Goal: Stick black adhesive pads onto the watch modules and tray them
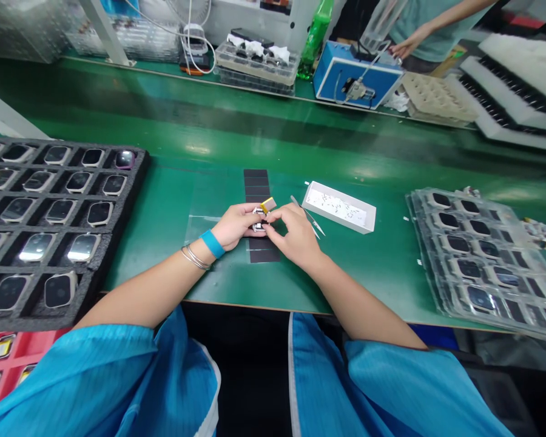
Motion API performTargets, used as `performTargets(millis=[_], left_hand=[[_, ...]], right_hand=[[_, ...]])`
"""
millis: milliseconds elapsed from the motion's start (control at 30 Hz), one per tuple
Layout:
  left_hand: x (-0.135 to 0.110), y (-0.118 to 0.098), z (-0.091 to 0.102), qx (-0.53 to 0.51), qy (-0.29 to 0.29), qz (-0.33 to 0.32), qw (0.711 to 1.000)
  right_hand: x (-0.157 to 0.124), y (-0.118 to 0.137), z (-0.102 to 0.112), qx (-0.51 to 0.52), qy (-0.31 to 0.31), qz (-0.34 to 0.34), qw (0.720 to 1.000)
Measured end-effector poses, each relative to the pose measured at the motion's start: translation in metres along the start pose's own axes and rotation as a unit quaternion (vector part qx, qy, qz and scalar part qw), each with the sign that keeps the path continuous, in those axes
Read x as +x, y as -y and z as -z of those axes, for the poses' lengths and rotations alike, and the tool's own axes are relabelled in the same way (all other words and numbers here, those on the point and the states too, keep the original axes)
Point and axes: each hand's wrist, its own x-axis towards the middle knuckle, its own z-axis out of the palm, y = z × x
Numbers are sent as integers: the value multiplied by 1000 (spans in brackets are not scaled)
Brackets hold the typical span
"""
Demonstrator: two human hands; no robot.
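Note:
Above the green workbench, my left hand (233, 226) is closed around a small opened smartwatch case (258, 227) with white and dark parts inside. A yellow and silver battery (268, 205) stands up tilted at the case's upper edge. My right hand (295, 233) has thumb and index finger pinched at the case's right side; any small part between the fingertips is hidden. Metal tweezers (316, 224) show behind my right hand, pointing down right; whether the hand holds them I cannot tell. Beneath the hands lies a strip of black squares (256, 182).
A white box (368, 222) of tiny dark parts lies right of my hands. Black foam trays of watches (143, 161) stand left, stacked clear trays (425, 243) right. A red tray (27, 346) sits lower left. Behind the shelf's blue box (327, 70) is a co-worker's hand (409, 45).

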Motion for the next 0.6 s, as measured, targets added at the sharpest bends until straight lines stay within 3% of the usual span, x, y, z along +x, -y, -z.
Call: performTargets(millis=[133,233,333,500,600], left_hand=[[-2,-3,2,4,3,-10,1000],[-3,-3,1,13,23,-3,1000],[-3,-3,0,13,42,11,999],[-4,-5,0,-10,81,42,996],[-2,-3,-2,-8,61,28,998]], right_hand=[[2,-5,-1,-7,-63,-35,997],[7,-16,-3,109,-42,-109,987],[10,-22,-5,185,-20,-137,973],[10,-17,-2,134,-60,-104,984],[8,-12,-2,76,-72,-84,991]])
